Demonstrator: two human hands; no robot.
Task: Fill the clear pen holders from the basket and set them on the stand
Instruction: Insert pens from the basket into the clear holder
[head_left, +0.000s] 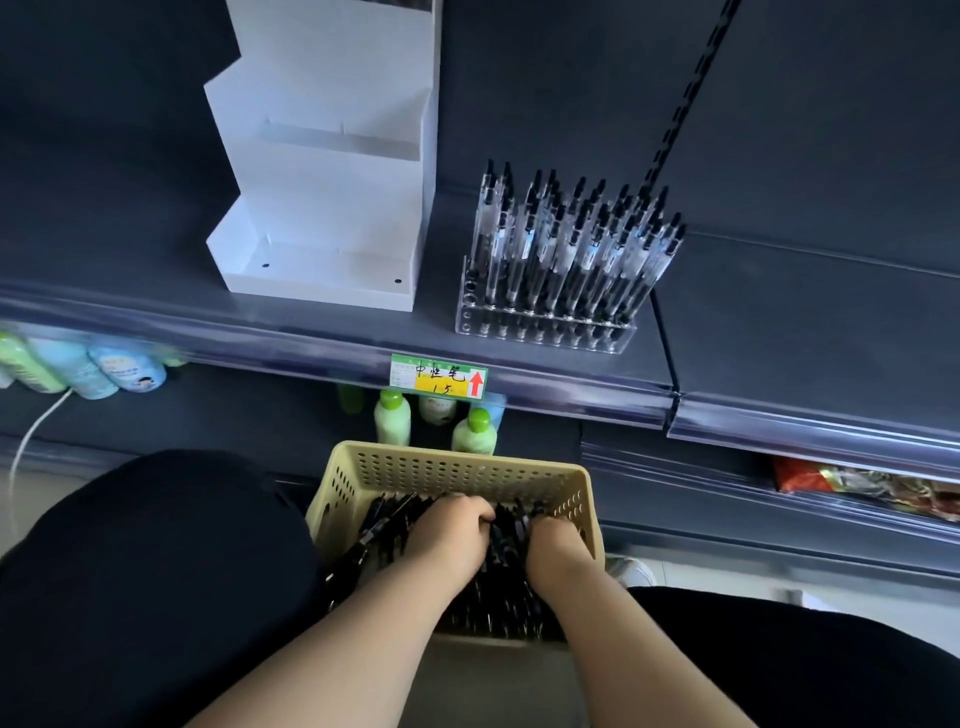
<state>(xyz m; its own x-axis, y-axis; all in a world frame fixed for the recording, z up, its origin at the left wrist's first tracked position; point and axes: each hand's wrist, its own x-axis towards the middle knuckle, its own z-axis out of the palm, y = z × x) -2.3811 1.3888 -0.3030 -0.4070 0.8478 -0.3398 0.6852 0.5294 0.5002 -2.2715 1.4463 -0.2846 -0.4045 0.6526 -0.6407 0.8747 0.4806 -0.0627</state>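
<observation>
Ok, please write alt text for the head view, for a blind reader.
The left hand and right hand grip black pens in a yellow basket. On the shelf above stand a clear holder, nearly full, and a white stepped stand.

One white stand (332, 171) of three steps and one clear pen holder (540, 332) are in view, the holder carrying well over twenty pens (571, 244), too crowded to count exactly. One yellow basket (457, 467) contains loose pens (384, 525) beyond counting and two hands, left (452, 530) and right (556, 545). There is one price label (439, 376), at least four green-capped bottles (392, 418) and at least three pastel bottles (104, 369).
</observation>
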